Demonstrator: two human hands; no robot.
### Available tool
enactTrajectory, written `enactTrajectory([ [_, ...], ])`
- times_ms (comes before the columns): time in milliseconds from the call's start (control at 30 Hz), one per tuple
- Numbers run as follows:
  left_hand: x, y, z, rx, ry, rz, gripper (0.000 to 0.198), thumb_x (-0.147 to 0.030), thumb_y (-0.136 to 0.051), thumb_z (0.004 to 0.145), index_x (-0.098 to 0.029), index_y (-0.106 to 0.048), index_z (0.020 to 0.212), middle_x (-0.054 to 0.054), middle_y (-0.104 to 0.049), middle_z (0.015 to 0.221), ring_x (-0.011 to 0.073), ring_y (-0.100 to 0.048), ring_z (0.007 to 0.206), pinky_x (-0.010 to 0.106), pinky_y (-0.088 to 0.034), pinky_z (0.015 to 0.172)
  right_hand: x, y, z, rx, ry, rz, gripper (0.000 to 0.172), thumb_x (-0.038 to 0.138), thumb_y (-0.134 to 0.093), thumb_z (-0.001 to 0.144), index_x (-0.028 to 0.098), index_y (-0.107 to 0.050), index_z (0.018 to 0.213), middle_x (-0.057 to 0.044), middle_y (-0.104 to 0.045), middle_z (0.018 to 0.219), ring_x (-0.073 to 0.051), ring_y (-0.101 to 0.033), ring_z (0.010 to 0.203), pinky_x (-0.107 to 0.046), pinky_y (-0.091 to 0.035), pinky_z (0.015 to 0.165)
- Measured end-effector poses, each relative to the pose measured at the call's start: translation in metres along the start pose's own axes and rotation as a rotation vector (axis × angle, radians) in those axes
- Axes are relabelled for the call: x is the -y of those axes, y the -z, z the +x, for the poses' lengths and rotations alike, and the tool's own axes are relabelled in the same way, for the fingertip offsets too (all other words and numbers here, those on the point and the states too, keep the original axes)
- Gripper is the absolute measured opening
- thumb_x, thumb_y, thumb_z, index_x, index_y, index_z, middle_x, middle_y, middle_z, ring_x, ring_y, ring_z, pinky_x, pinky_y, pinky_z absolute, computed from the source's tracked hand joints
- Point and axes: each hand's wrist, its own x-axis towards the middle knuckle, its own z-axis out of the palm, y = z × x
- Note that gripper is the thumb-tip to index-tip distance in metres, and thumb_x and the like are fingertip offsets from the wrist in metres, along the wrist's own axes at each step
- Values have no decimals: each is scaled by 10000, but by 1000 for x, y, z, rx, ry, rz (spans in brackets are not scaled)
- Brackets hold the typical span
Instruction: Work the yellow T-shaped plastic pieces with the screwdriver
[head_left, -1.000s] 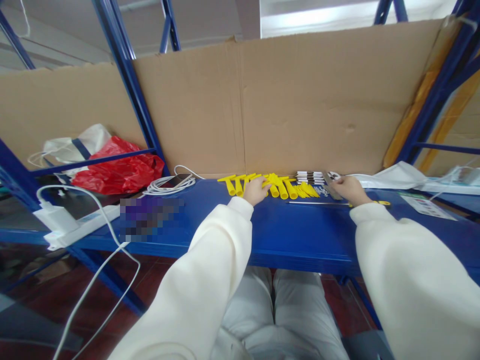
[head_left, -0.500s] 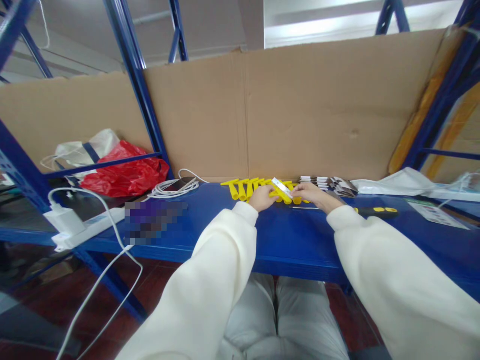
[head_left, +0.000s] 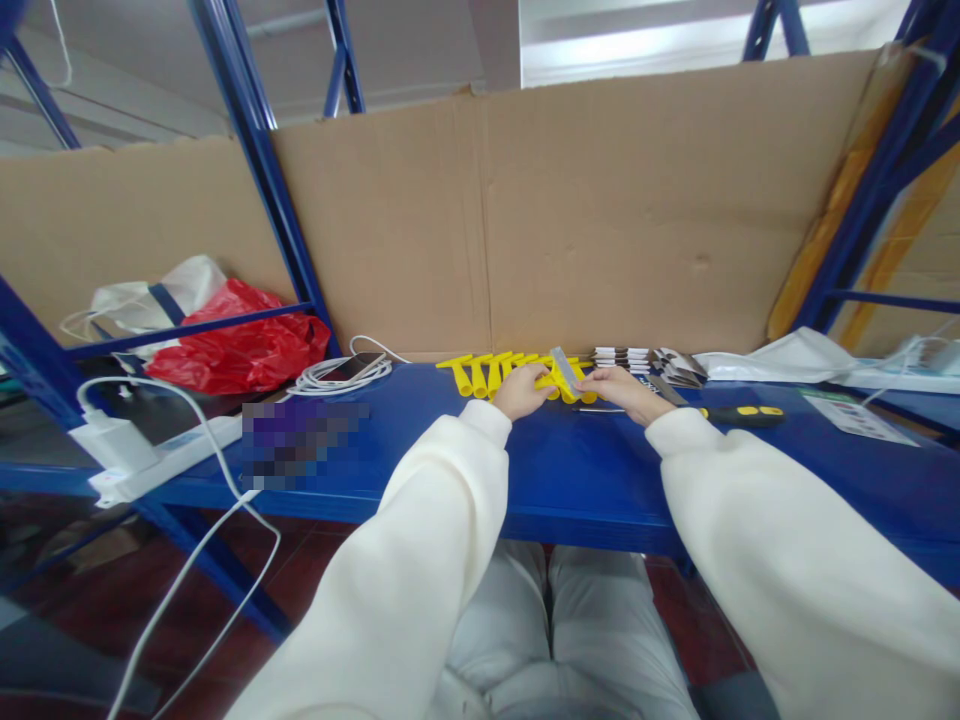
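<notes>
My left hand (head_left: pixel 521 391) is closed on a yellow T-shaped handle (head_left: pixel 559 386) at the back of the blue table. Across the handle's top lies a flat grey strip (head_left: pixel 563 368), tilted, its upper end leaning left. My right hand (head_left: pixel 624 392) pinches the lower right end of this strip. Its fingertips touch or nearly touch the yellow piece; the exact contact is too small to tell. Several more yellow T-shaped handles (head_left: pixel 478 380) lie in a row beside and behind my left hand. A screwdriver (head_left: pixel 742 415) with a black and yellow handle lies right of my right hand.
Small black and white packets (head_left: pixel 622 358) are stacked behind my right hand. White plastic (head_left: pixel 776 355) and a printed sheet (head_left: pixel 859 418) lie farther right. Leftward are a coiled white cable (head_left: pixel 341 376), a power strip (head_left: pixel 169 458) and a red bag (head_left: pixel 240 340). Cardboard (head_left: pixel 637 210) walls the back.
The strip has turned steeper and now looks grey instead of bright white. Both hands stay close together at the yellow handle. The whole view has shifted slightly.
</notes>
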Motion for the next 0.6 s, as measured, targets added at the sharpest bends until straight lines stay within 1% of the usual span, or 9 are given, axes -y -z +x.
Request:
enactTrajectory([
  [133,-1,0,0,-6,-5,-17,253,-163,-707,887,-149,-767,1132,106,-776,1232,252,-714,1164,373,-539,1060,-2,1,0,-16,0,3,178,350,-767,656,196,-686,621,-19,-670,691,-169,-559,743,-293,-415,721],
  [333,0,-3,1,-23,24,-51,252,-158,-708,881,-151,-768,1126,97,-780,1221,236,-717,1142,356,-537,1052,-2,1,-1,-32,-22,1,189,354,-776,652,194,-682,615,-15,-665,685,-165,-556,733,-292,-412,714],
  [467,-1,-3,0,-27,34,-56,241,-161,-698,889,-168,-770,1119,84,-781,1225,233,-716,1144,357,-535,1054,-3,2,0,-17,-17,-14,180,361,-770,652,197,-703,625,-19,-686,701,-174,-575,747,-296,-429,721],
  [600,-2,-1,0,-20,42,-47,263,-164,-692,897,-125,-769,1146,119,-773,1232,236,-713,1161,335,-530,1061,-3,2,1,-3,-21,-21,168,357,-762,649,202,-705,623,-21,-704,720,-182,-594,771,-297,-440,736],
])
